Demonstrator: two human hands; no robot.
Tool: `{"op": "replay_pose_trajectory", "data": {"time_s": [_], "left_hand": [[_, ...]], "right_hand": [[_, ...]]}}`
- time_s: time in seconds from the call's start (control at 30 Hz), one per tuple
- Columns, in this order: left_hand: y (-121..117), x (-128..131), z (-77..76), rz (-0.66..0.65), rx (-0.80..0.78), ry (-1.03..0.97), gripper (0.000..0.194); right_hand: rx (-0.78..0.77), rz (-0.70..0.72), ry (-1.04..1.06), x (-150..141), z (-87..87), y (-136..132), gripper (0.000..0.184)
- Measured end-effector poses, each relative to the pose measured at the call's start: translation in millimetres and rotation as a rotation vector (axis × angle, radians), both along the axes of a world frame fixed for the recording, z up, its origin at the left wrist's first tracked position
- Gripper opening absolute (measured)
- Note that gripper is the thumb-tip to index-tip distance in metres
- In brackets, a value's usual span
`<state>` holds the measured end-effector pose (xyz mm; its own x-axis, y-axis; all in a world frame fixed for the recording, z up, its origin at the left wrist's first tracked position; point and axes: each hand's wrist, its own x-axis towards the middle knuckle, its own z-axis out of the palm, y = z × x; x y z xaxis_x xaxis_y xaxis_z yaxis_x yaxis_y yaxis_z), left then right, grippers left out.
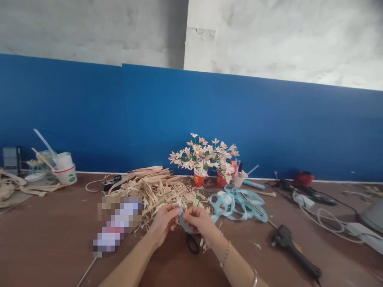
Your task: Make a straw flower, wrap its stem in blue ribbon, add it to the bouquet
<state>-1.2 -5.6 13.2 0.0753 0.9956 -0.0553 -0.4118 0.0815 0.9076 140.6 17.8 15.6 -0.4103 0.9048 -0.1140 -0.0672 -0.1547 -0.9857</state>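
Between my hands a short length of light-blue ribbon (186, 226) curves downward. My left hand (163, 224) is closed in a pinch, thumb and fingers on the ribbon's upper end; a pale tip shows just above them, too small to name. The fingers of my right hand (200, 221) are pressed together at the ribbon's other side. Below them a black scissors handle (193, 244) lies on the table, the rest of it hidden. Beyond my hands spreads a heap of dry husk strips (155, 191).
Flowers in red cups (198, 179) stand behind the husks. To the right lie tangled blue ribbon (239, 205), a black glue gun (296, 251) and white cables (326, 227). A blurred-out phone-like object (118, 227) is at left, a white tub (66, 175) farther back. A blue partition (149, 115) closes the rear.
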Motion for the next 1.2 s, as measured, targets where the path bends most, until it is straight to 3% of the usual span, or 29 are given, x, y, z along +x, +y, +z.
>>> {"op": "replay_pose_trajectory", "data": {"time_s": [0.17, 0.4, 0.57, 1.2], "left_hand": [[3.0, 0.0, -6.6, 0.041, 0.025, 0.035, 0.023], [1.0, 0.6, -3.4, 0.049, 0.01, 0.075, 0.025], [0.6, 0.3, -4.2, 0.025, 0.004, 0.114, 0.025], [1.8, 6.3, -6.5, 0.171, 0.002, 0.126, 0.026]], "right_hand": [[0.014, 0.009, 0.011, 0.0, -0.6, -2.3, 0.033], [0.052, -0.001, 0.0, -0.9, 0.6, -3.7, 0.032], [0.102, -0.048, -0.055, -3.8, 3.0, -4.5, 0.031], [0.345, -0.204, -0.248, -7.6, -2.5, -4.9, 0.01]]}}
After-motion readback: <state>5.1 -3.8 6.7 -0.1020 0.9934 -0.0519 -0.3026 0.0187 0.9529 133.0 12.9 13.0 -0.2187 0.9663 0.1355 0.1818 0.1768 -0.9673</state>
